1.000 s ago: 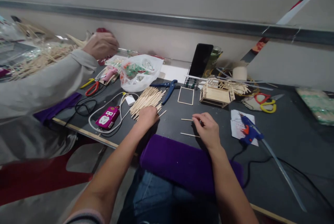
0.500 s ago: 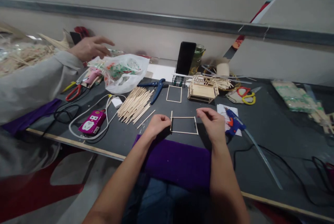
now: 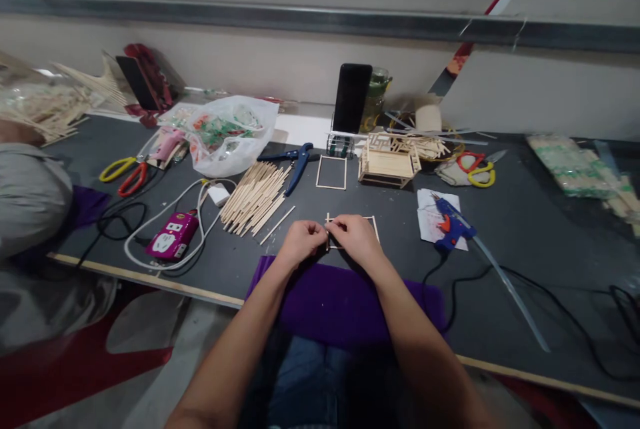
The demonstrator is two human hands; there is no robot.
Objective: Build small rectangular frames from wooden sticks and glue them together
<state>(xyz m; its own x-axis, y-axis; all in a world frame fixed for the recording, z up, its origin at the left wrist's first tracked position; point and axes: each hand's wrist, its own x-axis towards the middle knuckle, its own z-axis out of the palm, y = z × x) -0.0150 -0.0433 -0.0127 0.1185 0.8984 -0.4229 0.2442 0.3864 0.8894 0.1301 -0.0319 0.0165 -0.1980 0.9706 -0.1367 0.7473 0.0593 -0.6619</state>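
My left hand (image 3: 304, 239) is closed in a pinch at the left side of a small rectangular wooden stick frame (image 3: 376, 229), which lies on the dark table. From the right, my right hand (image 3: 356, 235) reaches across the frame and covers most of it. Its fingers are pinched at the frame's left stick, close to my left fingertips. Exactly where the fingers meet the wood is partly hidden. A second stick frame (image 3: 332, 187) lies farther back, beside a small wooden model bench (image 3: 387, 167). One loose stick (image 3: 278, 225) rests left of my hands.
A stick pile (image 3: 255, 199), blue cutters (image 3: 299, 175) and a purple power socket (image 3: 173, 237) lie to the left. The blue glue gun (image 3: 453, 227) rests on paper at right, its cord trailing. A phone (image 3: 352, 97) stands behind. Another person's sleeve (image 3: 30, 199) shows at far left.
My right hand has moved left from beyond the frame's right side to its left stick. My left hand stays there. The other person's hand has withdrawn to the left.
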